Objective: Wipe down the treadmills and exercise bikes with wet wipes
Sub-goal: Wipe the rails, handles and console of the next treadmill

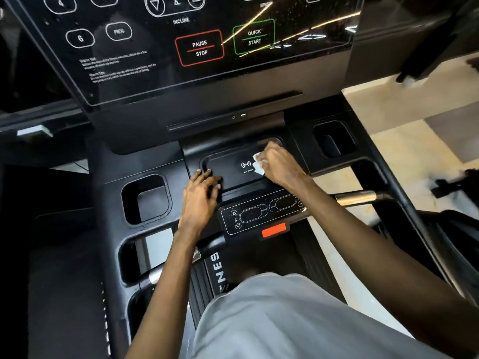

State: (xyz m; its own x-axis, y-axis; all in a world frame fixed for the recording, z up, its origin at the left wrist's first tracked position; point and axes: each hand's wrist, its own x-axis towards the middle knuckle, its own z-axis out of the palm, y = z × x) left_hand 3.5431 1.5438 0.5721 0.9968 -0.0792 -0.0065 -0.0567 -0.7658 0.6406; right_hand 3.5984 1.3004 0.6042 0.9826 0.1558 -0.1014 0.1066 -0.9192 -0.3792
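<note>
White and crumpled, the small wet wipe [258,165] sits bunched under the curled fingers of the right hand [279,167], which grips it and presses it onto the matte black charging tray [228,171] of the glossy black treadmill console [160,73], beside the wireless symbol. The left hand [201,194] lies flat, fingers straight, on the tray's near-left edge. The rounded black left cup-holder well [145,198] shows a pale grey bottom; the right cup-holder well [334,138] is dark inside.

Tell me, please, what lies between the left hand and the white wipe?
In the head view, only the flat black tray with its printed wireless symbol lies between the left hand and the wipe.
</note>
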